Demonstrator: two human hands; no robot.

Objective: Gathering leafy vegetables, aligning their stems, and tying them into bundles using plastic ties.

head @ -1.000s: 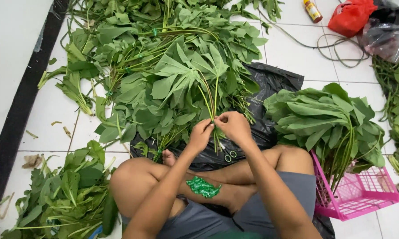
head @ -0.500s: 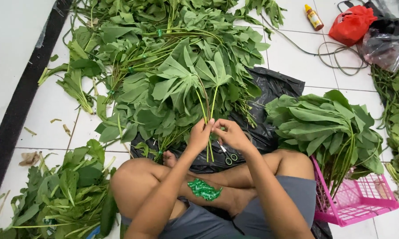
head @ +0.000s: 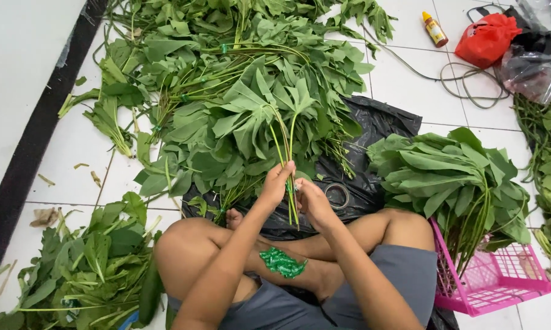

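head view: left hand (head: 277, 181) and right hand (head: 312, 201) both closed around leafy stems (head: 283, 143), just before the black bag (head: 373, 122).

White tiled floor (head: 86, 153), black strip (head: 31, 153) beside pale wall (head: 13, 61).

The light is bright and even, and it seems to come from above. The white floor (head: 410, 91) shines a little at 1 o'clock, and shadows are soft and small. Everything looks sharp, with lines bending a bit at the edges.
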